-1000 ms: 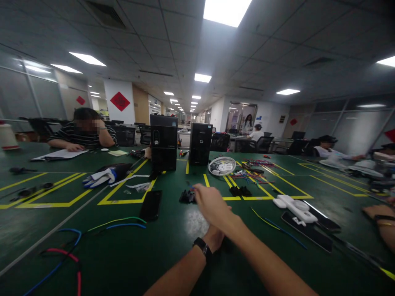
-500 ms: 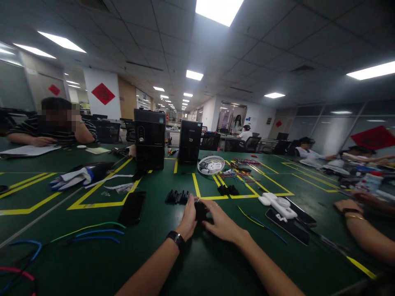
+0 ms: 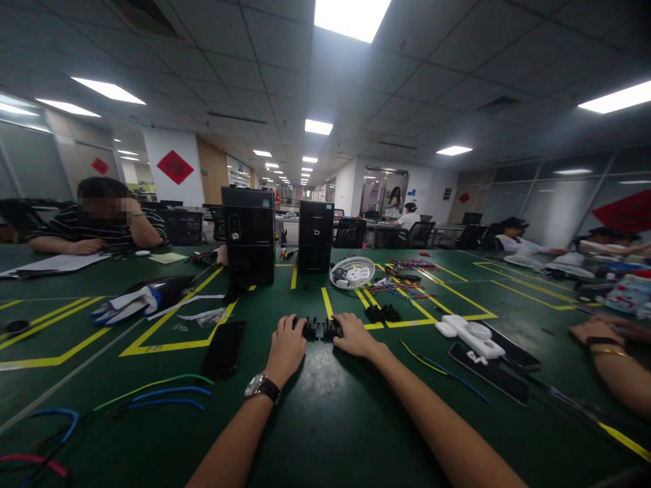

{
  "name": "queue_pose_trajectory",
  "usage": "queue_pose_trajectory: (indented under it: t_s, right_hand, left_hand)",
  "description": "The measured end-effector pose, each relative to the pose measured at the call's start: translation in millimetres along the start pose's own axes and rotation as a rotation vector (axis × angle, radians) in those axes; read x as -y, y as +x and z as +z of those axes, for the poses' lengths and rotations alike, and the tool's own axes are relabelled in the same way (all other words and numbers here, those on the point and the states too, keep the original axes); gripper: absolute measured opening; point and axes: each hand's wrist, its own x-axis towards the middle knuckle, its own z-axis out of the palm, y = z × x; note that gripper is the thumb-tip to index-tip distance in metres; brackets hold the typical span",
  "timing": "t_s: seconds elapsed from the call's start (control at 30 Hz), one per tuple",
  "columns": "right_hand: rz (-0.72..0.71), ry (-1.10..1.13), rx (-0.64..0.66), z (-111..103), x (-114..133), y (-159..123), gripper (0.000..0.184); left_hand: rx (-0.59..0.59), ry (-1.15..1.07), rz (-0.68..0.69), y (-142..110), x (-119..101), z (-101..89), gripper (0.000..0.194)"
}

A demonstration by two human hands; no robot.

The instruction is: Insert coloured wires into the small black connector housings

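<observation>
My left hand (image 3: 287, 344) is closed on the left end of a row of black plastic blocks (image 3: 312, 329) on the green table. At the row's other end, my right hand (image 3: 353, 335) has its fingers around another black plastic block (image 3: 330, 330). The blocks lie side by side, and I cannot tell whether they are joined. My fingers hide both outer ends. Beyond my right hand sit separate black plastic parts (image 3: 382, 312). A dark phone (image 3: 224, 348) lies to the left of my left hand.
Two black computer towers (image 3: 249, 247) stand ahead, with a white basket (image 3: 352, 273) beside them. Cut wires (image 3: 167, 386) lie at left, a glove (image 3: 129, 305) beyond them. A white device (image 3: 472, 337) and phones lie right. A co-worker's hand (image 3: 597, 330) rests at the right edge.
My hands have moved apart and forward from the dark piece between them to the black blocks' two ends. That piece now sits in the row. The view has shifted slightly.
</observation>
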Motion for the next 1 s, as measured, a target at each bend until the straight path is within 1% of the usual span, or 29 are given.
queue_pose_trajectory:
  t_s: [0.1, 0.17, 0.23, 0.33, 0.4, 0.47, 0.53, 0.6, 0.67, 0.7, 0.73, 0.77, 0.83, 0.9, 0.97, 1.0]
  right_hand:
    - [-0.013, -0.022, 0.016, -1, -1, 4, 0.06]
    - [0.011, -0.038, -0.002, -7, -8, 4, 0.057]
    - [0.125, -0.095, -0.08, -13, -19, -1, 0.05]
    - [0.323, -0.193, -0.205, -19, -35, -14, 0.041]
    - [0.356, -0.212, -0.232, -21, -39, -24, 0.036]
    - [0.343, -0.207, -0.237, -22, -37, -31, 0.031]
    - [0.321, -0.187, -0.23, -24, -32, -36, 0.025]
    - [0.302, -0.144, -0.215, -28, -29, -39, 0.019]
    - [0.305, -0.084, -0.209, -33, -29, -44, 0.014]
    - [0.319, -0.05, -0.212, -36, -29, -47, 0.013]
    - [0.338, -0.015, -0.219, -39, -29, -50, 0.012]
    - [0.358, 0.02, -0.225, -42, -27, -53, 0.013]
    - [0.381, 0.086, -0.241, -45, -15, -60, 0.019]
    - [0.317, 0.223, -0.254, -46, 5, -65, 0.026]
    - [0.184, 0.42, -0.243, -48, 29, -71, 0.036]
    - [0.12, 0.499, -0.242, -50, 38, -75, 0.042]
  left_hand:
    - [0.006, 0.029, 0.009, 0, 1, 2.1, 0.041]
    - [-0.003, 0.046, 0.013, 0, 1, -0.2, 0.041]
    - [-0.036, 0.069, 0.024, 0, -1, -4.0, 0.041]
    - [-0.119, 0.094, 0.063, -1, -8, -10.6, 0.039]
    - [-0.171, 0.07, 0.11, -1, -16, -13.9, 0.037]
    - [-0.206, -0.003, 0.162, -1, -25, -15.0, 0.036]
    - [-0.213, -0.138, 0.219, -2, -35, -13.6, 0.035]
    - [-0.154, -0.342, 0.28, -4, -46, -10.7, 0.034]
    - [-0.058, -0.581, 0.278, -5, -57, -7.8, 0.03]
    - [-0.014, -0.702, 0.228, -6, -63, -6.7, 0.027]
    - [0.019, -0.823, 0.135, -7, -69, -6.0, 0.024]
    - [0.043, -0.953, 0.005, -8, -75, -5.6, 0.025]
    - [0.118, -1.256, -0.291, -9, -88, -5.2, 0.033]
    - [0.229, -1.557, -0.534, -11, -98, -4.2, 0.039]
    - [0.273, -1.742, -0.677, -14, -104, -2.2, 0.036]
    - [0.26, -1.771, -0.724, -16, -106, -0.9, 0.033]
